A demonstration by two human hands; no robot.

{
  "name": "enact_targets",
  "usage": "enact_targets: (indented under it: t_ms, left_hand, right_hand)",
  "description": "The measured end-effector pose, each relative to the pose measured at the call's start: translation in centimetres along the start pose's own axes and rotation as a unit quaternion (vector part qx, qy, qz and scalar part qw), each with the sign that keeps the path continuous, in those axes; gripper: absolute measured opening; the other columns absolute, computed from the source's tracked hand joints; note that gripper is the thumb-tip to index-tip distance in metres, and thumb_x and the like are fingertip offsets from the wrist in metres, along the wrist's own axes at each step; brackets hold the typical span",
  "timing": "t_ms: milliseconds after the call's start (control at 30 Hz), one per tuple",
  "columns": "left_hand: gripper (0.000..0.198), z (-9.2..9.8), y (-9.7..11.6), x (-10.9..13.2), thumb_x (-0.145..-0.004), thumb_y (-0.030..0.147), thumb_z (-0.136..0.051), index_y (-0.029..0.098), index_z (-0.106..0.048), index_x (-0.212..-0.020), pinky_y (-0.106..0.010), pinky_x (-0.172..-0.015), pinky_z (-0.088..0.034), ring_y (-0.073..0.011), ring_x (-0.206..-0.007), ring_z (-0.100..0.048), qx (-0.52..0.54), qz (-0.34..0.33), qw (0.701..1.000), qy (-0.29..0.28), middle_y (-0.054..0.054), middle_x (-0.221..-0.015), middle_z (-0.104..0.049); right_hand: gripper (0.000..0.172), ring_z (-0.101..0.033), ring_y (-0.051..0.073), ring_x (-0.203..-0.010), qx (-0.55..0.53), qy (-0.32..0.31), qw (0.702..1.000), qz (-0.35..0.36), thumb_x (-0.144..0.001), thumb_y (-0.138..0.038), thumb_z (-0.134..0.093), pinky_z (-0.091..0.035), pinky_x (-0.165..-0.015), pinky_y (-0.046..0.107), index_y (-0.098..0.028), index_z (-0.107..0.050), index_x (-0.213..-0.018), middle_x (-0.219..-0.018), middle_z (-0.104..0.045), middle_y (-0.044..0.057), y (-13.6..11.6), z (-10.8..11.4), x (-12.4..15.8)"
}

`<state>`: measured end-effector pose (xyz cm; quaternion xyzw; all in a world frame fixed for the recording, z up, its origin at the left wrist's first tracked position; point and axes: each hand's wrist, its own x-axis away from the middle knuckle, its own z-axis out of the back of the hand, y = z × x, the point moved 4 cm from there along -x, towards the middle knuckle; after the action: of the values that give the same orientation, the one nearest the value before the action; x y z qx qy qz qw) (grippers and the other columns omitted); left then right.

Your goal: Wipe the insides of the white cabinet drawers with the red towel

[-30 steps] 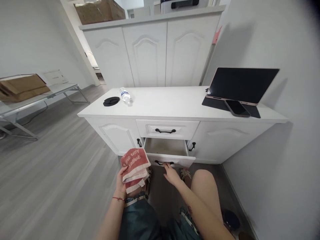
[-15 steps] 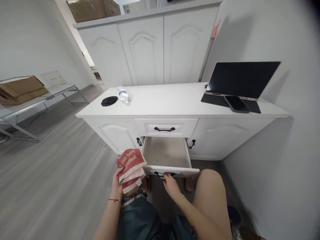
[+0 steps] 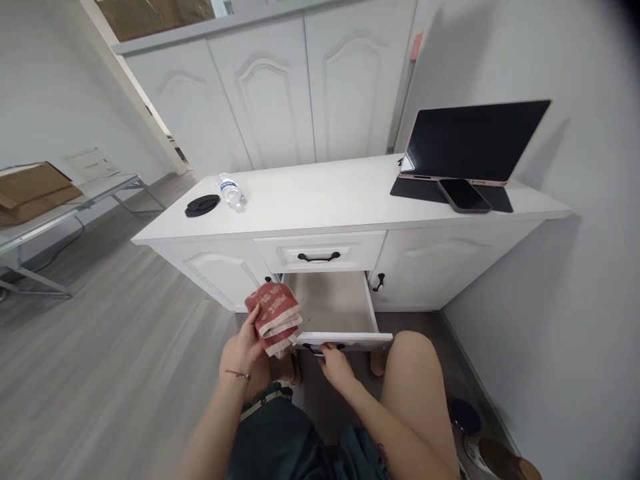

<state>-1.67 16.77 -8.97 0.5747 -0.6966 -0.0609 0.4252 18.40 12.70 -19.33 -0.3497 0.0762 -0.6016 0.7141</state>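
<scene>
A folded red cloth (image 3: 275, 315) with pale edges and lettering is gripped in my left hand (image 3: 247, 343), over the left front corner of the pulled-out lower drawer (image 3: 335, 300). My right hand (image 3: 336, 367) has its fingers closed round the black handle (image 3: 313, 349) on that drawer's front. Inside the drawer only its pale bottom shows, with a tiny dark speck; the cloth covers part of its left side. Above it the upper drawer (image 3: 320, 252) is closed.
On the white cabinet top (image 3: 310, 200) are a plastic bottle (image 3: 231, 191), a black round item (image 3: 202, 205), a tablet-like screen (image 3: 475, 142) and a phone (image 3: 464, 196). My knees flank the drawer. A cardboard box (image 3: 35, 190) sits on the left table.
My left hand has moved right and slightly up with the cloth, closer over the drawer's left edge. The view has shifted a little. My right hand stays on the handle; the drawer remains out.
</scene>
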Motion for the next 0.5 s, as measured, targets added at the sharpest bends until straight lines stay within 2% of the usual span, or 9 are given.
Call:
enact_targets:
  t_ms: [67, 133, 167, 200, 300, 333, 500]
  left_hand:
    - [0.034, -1.7, 0.0, -1.6, -0.083, 0.032, -0.063, 0.014, -0.062, -0.111, -0.047, -0.089, -0.05, -0.0291, -0.095, -0.067, -0.087, -0.013, 0.996, -0.004, -0.012, -0.104, -0.071]
    - [0.041, -2.7, 0.3, -3.4, -0.08, 0.037, -0.065, 0.017, -0.06, -0.115, -0.045, -0.083, -0.052, -0.0292, -0.096, -0.066, -0.211, -0.068, 0.975, 0.024, -0.013, -0.108, -0.069]
    - [0.042, -3.0, 0.4, -4.4, -0.08, 0.04, -0.064, 0.018, -0.06, -0.116, -0.042, -0.079, -0.053, -0.0295, -0.095, -0.065, -0.299, -0.094, 0.948, 0.051, -0.013, -0.108, -0.069]
    - [0.043, -3.3, 0.4, -5.4, -0.081, 0.044, -0.062, 0.017, -0.061, -0.114, -0.04, -0.076, -0.052, -0.03, -0.095, -0.065, -0.394, -0.11, 0.909, 0.08, -0.013, -0.106, -0.069]
    - [0.045, -3.9, -0.2, -8.4, -0.086, 0.05, -0.051, 0.013, -0.064, -0.106, -0.035, -0.075, -0.048, -0.0321, -0.099, -0.063, -0.607, -0.117, 0.775, 0.132, -0.018, -0.099, -0.069]
    - [0.044, -4.1, -0.6, -9.3, -0.087, 0.049, -0.048, 0.012, -0.064, -0.104, -0.035, -0.076, -0.047, -0.032, -0.101, -0.062, -0.637, -0.119, 0.749, 0.139, -0.02, -0.099, -0.069]
    - [0.041, -4.9, -2.8, -12.5, -0.095, 0.036, -0.031, 0.012, -0.057, -0.116, -0.032, -0.079, -0.044, -0.0274, -0.103, -0.062, -0.717, -0.107, 0.674, 0.142, -0.019, -0.106, -0.067]
  right_hand:
    - [0.034, -0.063, 0.024, -0.1, 0.001, -0.005, 1.0, -0.001, -0.082, -0.013, -0.05, -0.045, -0.086, 0.03, -0.019, -0.063, -0.112, -0.121, -0.06, 0.011, -0.2, 0.1, 0.0]
    - [0.035, -0.063, 0.025, -0.1, 0.001, -0.01, 1.0, -0.006, -0.081, -0.013, -0.049, -0.046, -0.084, 0.031, -0.019, -0.063, -0.113, -0.122, -0.059, 0.011, -0.2, 0.3, 0.0]
    - [0.035, -0.063, 0.025, -0.099, 0.001, -0.013, 1.0, -0.009, -0.081, -0.012, -0.049, -0.046, -0.083, 0.031, -0.02, -0.063, -0.112, -0.122, -0.059, 0.011, -0.2, 0.3, 0.0]
    - [0.035, -0.063, 0.025, -0.099, 0.002, -0.016, 1.0, -0.011, -0.081, -0.012, -0.049, -0.046, -0.083, 0.031, -0.02, -0.063, -0.112, -0.122, -0.06, 0.011, -0.2, 0.4, -0.1]
    - [0.036, -0.064, 0.024, -0.095, 0.006, -0.021, 0.999, -0.023, -0.081, -0.012, -0.047, -0.047, -0.08, 0.03, -0.022, -0.063, -0.112, -0.12, -0.061, 0.011, 0.0, 0.4, -0.1]
    - [0.036, -0.065, 0.024, -0.094, 0.007, -0.02, 0.999, -0.026, -0.081, -0.013, -0.047, -0.047, -0.079, 0.03, -0.022, -0.062, -0.113, -0.118, -0.062, 0.01, 0.1, 0.4, -0.2]
    - [0.038, -0.066, 0.024, -0.09, 0.008, -0.016, 0.999, -0.028, -0.08, -0.011, -0.045, -0.047, -0.075, 0.03, -0.022, -0.062, -0.113, -0.118, -0.061, 0.01, 0.3, 0.2, 0.0]
